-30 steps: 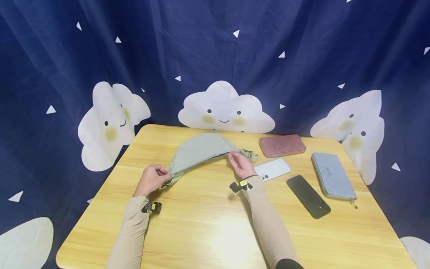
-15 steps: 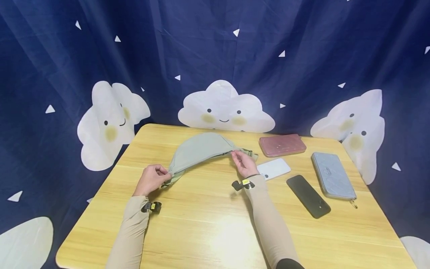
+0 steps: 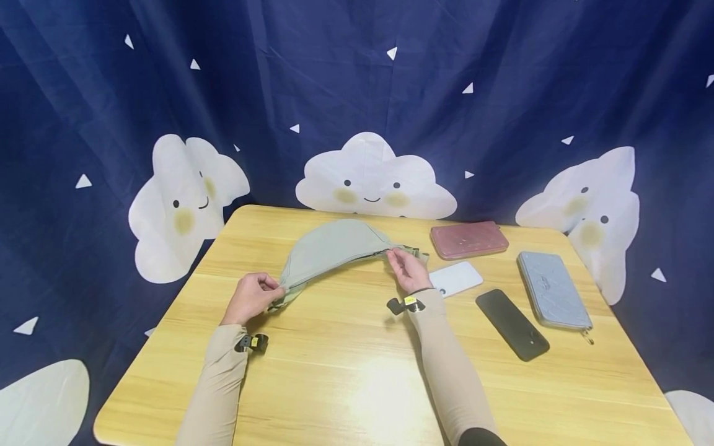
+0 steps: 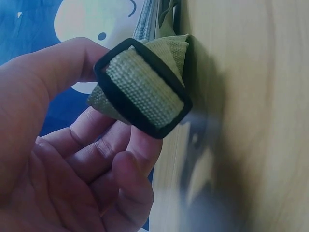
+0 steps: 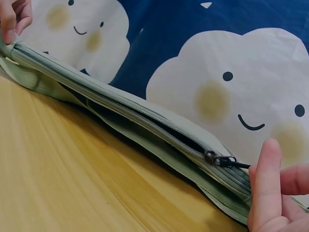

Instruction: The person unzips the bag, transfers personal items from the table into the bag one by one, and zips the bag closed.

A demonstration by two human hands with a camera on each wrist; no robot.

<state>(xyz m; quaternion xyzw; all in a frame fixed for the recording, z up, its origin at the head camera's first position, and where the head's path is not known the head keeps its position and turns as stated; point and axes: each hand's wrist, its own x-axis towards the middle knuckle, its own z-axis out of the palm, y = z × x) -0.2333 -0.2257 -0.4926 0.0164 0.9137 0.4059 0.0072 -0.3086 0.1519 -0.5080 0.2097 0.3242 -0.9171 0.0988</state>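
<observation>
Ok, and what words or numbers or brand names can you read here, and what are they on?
None can be read.
Yellow sticker on the left wrist camera: too small and blurred.
Yellow label on the right wrist camera: too small and blurred.
Mark on the blue-grey wallet: too small.
Green waist bag: no writing seen.

the pale green bag (image 3: pixel 334 251) lies arched toward the far side of the table (image 3: pixel 323 371). its zip (image 5: pixel 145 116) gapes beside the slider (image 5: pixel 210 157).

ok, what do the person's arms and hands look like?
Left hand and right hand are bare. Left sleeve and right sleeve are long and beige. A black device with a yellow label sits at the end of each. Black fabric borders the right sleeve at the bottom edge.
</observation>
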